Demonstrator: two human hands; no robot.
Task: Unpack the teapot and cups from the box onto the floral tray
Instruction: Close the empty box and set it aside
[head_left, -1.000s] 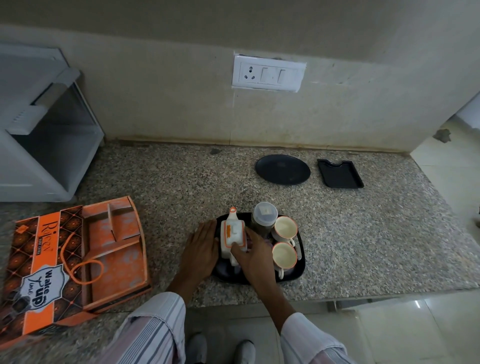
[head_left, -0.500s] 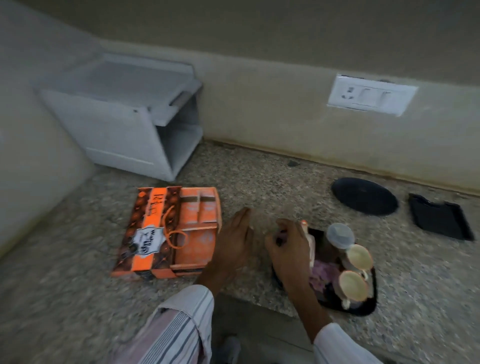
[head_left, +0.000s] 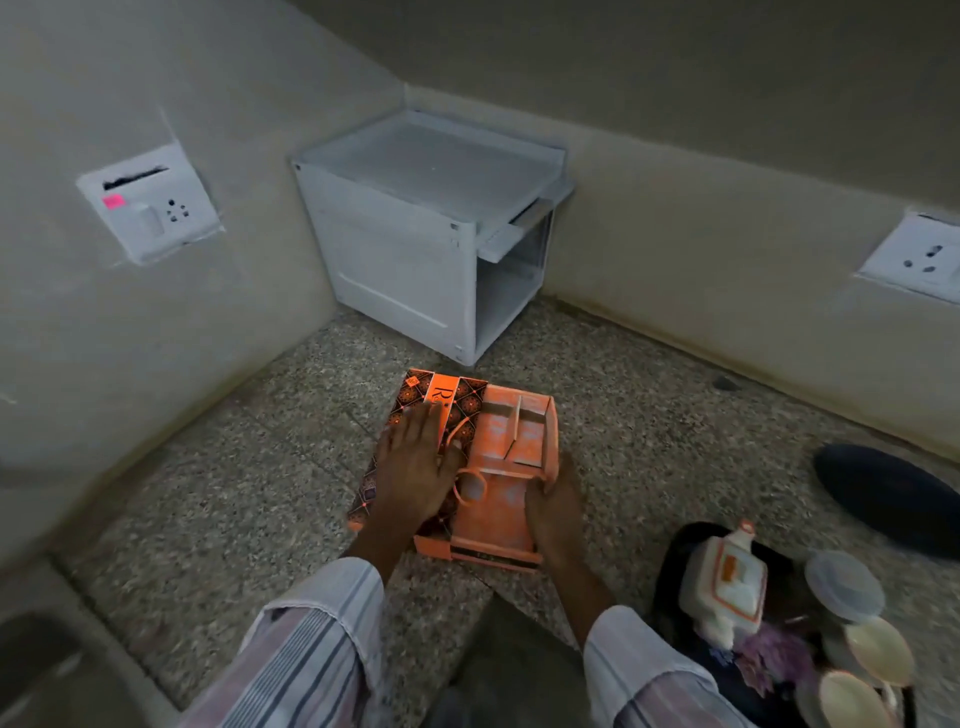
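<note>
Head view, with the orange box (head_left: 467, 467) taken as the landmark. The box lies open on the speckled counter (head_left: 208, 493); its divided compartments look empty. The left hand (head_left: 415, 467) rests flat and spread on the patterned lid flap, fingers reaching toward the far edge. The right hand (head_left: 553, 512) cups the box's right wall, fingers curled over the rim — a light hold on the cardboard, not a pinch.

To the right of the box and nearer the viewer stands the floral tray (head_left: 675, 566). It carries the white teapot (head_left: 724, 587), a lidded container (head_left: 844, 584) and two cups (head_left: 865, 670), so the unpacking appears complete and the hands seem set to close or shift the box.

Risks, as judged from this arrangement:
- The teapot stands at the tray's box-side edge, near the right forearm; a sweep of that arm or of the box could knock it.
- The loop handle (head_left: 470, 483) lies loose between the hands — it may snag a finger.
- The tray sits near the counter's front edge, so a shove from the box could push it off.
</note>
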